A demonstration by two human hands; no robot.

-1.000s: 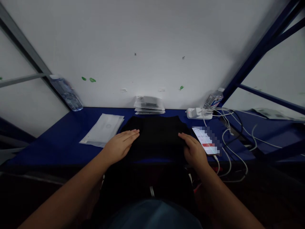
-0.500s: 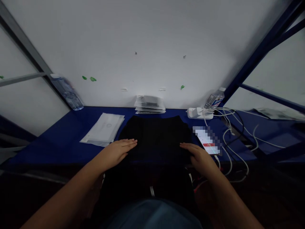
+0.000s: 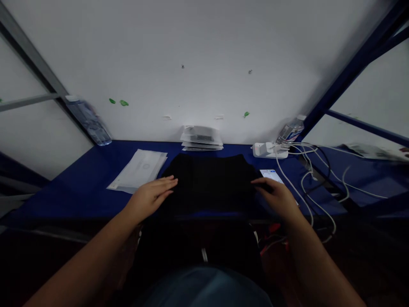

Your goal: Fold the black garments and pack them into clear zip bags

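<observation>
A folded black garment (image 3: 212, 179) lies flat on the blue table (image 3: 76, 183) in front of me; its dark folds are hard to make out. My left hand (image 3: 151, 197) rests at its left side, fingers stretched out over the cloth and thumb apart. At the right edge is my right hand (image 3: 276, 196), its index finger and thumb closed on the cloth's border. Part of a lit phone (image 3: 271, 175) shows behind that hand.
Clear flat plastic bags (image 3: 139, 170) lie on the left, with a stack of packets (image 3: 202, 138) against the wall. Bottles stand at left (image 3: 91, 123) and right (image 3: 290, 130). A power strip (image 3: 270, 150) and loose white cables (image 3: 306, 179) occupy the right.
My right hand has moved outward and away from me to the garment's right edge, now covering part of the phone. My left hand has shifted slightly left and forward. The garment's near edge has moved back.
</observation>
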